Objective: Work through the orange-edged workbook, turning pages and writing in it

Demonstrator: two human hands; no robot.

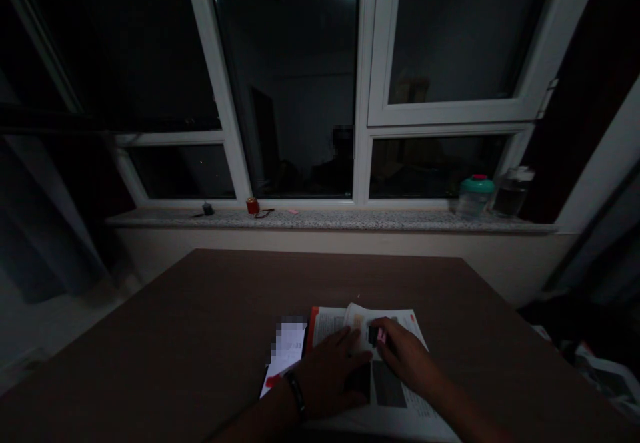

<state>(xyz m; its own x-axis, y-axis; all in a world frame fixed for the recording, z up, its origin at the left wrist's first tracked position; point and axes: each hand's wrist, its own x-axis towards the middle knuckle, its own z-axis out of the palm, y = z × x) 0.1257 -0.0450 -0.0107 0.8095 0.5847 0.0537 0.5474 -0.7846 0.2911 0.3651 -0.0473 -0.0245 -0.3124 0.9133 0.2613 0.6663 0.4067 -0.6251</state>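
Observation:
An open printed magazine or book (413, 336) lies on the table, one of its pages lifting slightly at the top. My left hand (333, 373), with a dark band at the wrist, rests on the pages with its fingers spread. Over the right-hand page, my right hand (403, 350) is closed around a small pink object (381, 335); its kind is unclear, perhaps an eraser. Left of the pages, a phone (287, 356) with a lit screen is partly covered by my left forearm.
The brown table (225, 316) reaches toward a granite windowsill (345, 220). On the sill stand a teal-lidded bottle (475, 196), a clear container (511, 193), a red jar (253, 206) and a small dark item (207, 208). Papers (607, 376) lie beyond the table's right edge.

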